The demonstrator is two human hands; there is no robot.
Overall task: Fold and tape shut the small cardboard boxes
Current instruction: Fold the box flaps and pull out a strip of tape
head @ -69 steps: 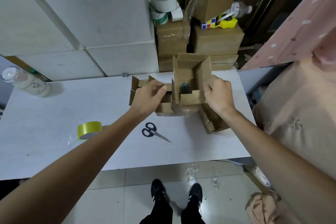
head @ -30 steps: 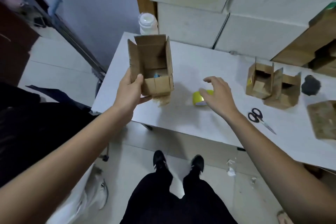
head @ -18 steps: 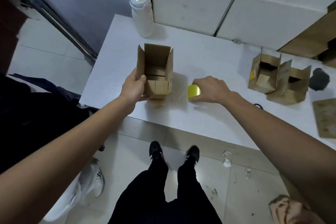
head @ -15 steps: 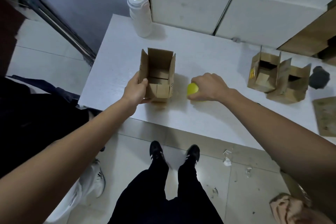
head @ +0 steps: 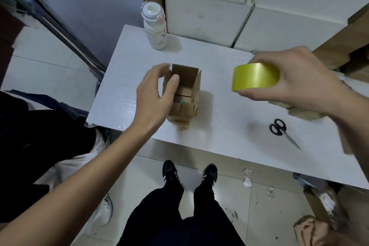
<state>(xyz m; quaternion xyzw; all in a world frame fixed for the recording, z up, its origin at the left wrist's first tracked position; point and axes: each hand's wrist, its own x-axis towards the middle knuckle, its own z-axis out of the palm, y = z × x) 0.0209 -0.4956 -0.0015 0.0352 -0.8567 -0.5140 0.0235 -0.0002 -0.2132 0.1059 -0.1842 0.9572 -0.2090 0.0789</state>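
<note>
- Cardboard box (head: pixel 182 94) stands on the surface (head: pixel 219 132), top flaps unfolded, untaped, under the loosely spread left hand (head: pixel 154 94).
- Right hand (head: pixel 295 82) grips the yellow tape roll (head: pixel 255 76) aloft, right of the box.

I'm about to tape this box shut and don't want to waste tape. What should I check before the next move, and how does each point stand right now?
1. Top flaps folded down: not ok; the cardboard box stands with its flaps up.
2. Box steadied: cannot tell; the left hand is at its left flap, thumb over the opening, grip unclear.
3. Tape in hand: ok; the right hand holds the yellow tape roll above the table.
4. Free tape end found: cannot tell.
5. Scissors within reach: ok; they lie on the table, to the right.
</note>
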